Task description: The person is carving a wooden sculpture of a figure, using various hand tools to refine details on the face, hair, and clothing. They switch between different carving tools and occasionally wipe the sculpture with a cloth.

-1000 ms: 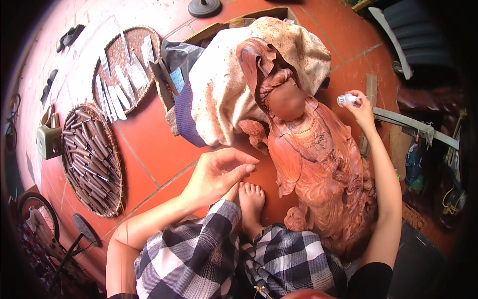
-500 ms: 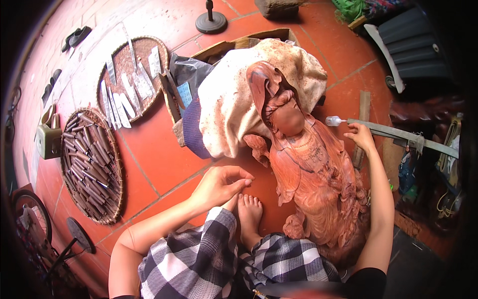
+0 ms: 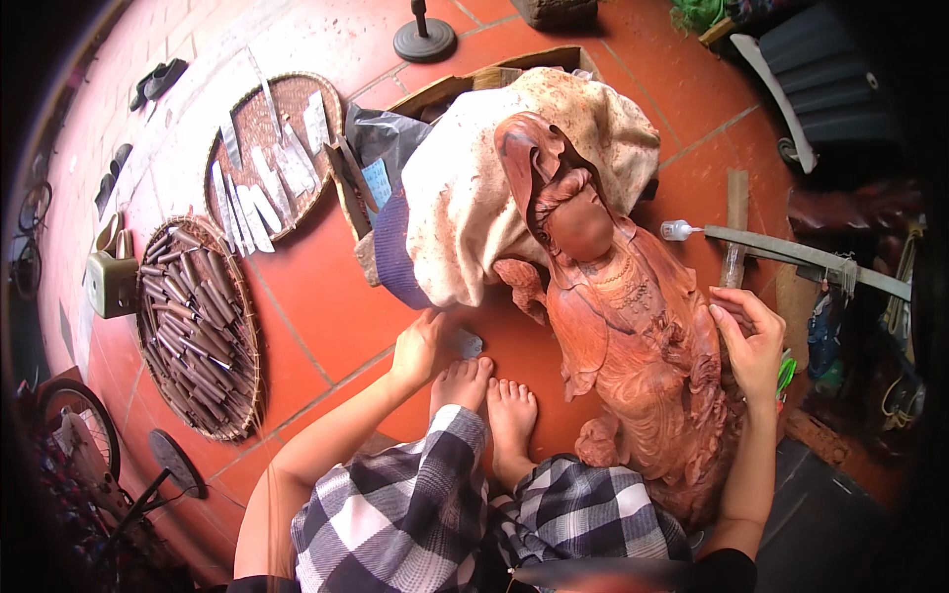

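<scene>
A carved reddish-brown wooden statue (image 3: 643,346) of a hooded, robed figure leans back in front of me, toward my right, its upper part against a cloth-covered bundle (image 3: 465,198). My right hand (image 3: 753,341) is at the statue's right side, thumb and forefinger a little apart at its edge; I see nothing held. My left hand (image 3: 419,346) reaches down above my feet, near the bundle's blue edge. Its fingertips are largely hidden. Beside it on the floor lies a small translucent grey-blue piece (image 3: 467,344). A small white-capped bottle (image 3: 678,230) stands out beyond the statue's shoulder.
Left, one round woven tray (image 3: 259,395) holds several brown handled tools (image 3: 193,331); another tray (image 3: 331,109) holds flat metal blades (image 3: 252,212). An olive-green box (image 3: 111,282) stands beside them. A long bar (image 3: 806,257) and a wooden strip (image 3: 736,212) lie at the right.
My right hand has moved from beside the bottle down to the statue's side. My left hand has turned and reached forward toward the floor. The view has shifted slightly.
</scene>
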Available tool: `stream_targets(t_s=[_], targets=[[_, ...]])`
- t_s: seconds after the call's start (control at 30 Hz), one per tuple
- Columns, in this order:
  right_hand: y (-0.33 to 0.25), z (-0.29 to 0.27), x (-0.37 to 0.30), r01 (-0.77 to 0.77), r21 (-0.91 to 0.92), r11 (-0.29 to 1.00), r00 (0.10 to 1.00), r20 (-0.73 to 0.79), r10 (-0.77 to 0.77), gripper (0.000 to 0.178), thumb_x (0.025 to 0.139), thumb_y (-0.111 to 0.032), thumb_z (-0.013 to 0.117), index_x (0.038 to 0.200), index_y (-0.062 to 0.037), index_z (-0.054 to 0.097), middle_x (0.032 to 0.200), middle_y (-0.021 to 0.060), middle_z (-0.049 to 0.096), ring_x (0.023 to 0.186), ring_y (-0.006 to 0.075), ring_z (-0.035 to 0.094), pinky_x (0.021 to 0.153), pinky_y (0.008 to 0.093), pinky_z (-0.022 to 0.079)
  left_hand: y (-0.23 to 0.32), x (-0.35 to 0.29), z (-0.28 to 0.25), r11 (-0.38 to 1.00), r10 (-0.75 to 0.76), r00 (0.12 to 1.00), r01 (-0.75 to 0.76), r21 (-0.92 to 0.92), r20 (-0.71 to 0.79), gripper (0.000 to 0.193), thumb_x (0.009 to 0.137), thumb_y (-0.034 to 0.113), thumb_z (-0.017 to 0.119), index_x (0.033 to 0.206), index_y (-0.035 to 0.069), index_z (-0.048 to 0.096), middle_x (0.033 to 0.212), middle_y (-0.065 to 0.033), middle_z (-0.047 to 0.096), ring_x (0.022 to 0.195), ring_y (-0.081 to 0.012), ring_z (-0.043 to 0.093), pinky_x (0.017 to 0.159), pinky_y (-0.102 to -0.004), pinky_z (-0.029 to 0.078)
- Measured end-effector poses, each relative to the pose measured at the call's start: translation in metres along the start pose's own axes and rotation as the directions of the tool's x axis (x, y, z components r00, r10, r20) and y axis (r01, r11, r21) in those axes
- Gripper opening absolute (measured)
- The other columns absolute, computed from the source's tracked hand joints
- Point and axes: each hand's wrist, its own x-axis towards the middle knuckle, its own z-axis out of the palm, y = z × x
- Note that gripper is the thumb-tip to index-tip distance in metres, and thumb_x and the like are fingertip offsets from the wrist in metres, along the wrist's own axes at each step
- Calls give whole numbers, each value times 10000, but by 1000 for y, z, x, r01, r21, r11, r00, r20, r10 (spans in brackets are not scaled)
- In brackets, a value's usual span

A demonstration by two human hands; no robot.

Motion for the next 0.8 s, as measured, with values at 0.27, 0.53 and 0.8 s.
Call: stream_targets(t_s=[0.27, 0.53, 0.8], targets=[[0, 7, -1, 86, -106, 991, 995, 58, -80, 174, 928, -28, 593, 1062, 57, 662, 974, 182, 711, 906, 271, 708, 808, 324, 518, 9, 12, -52, 986, 20, 940, 38, -163, 339, 143, 818, 142, 697, 919, 41, 690, 911, -134, 668, 813, -341, 658, 720, -433, 522], [2, 9, 0, 101, -80, 992, 994, 55, -96, 199, 961, -50, 539, 1091, 57, 645, 979, 202, 702, 902, 295, 707, 796, 326, 513, 128, 77, -183, 888, 281, 957, -290, -357, -79, 164, 735, 101, 834, 766, 41, 685, 752, 0, 590, 722, -107, 573, 651, -288, 469], [6, 12, -2, 77, -37, 996, 996, 47, -75, 203, 967, -60, 530, 1095, 52, 641, 960, 206, 697, 880, 290, 707, 777, 328, 507, 142, 158, -162, 829, 72, 959, -210, -518, -273, 305, 676, 76, 875, 701, 26, 575, 655, 26, 600, 636, -39, 537, 594, -232, 470]])
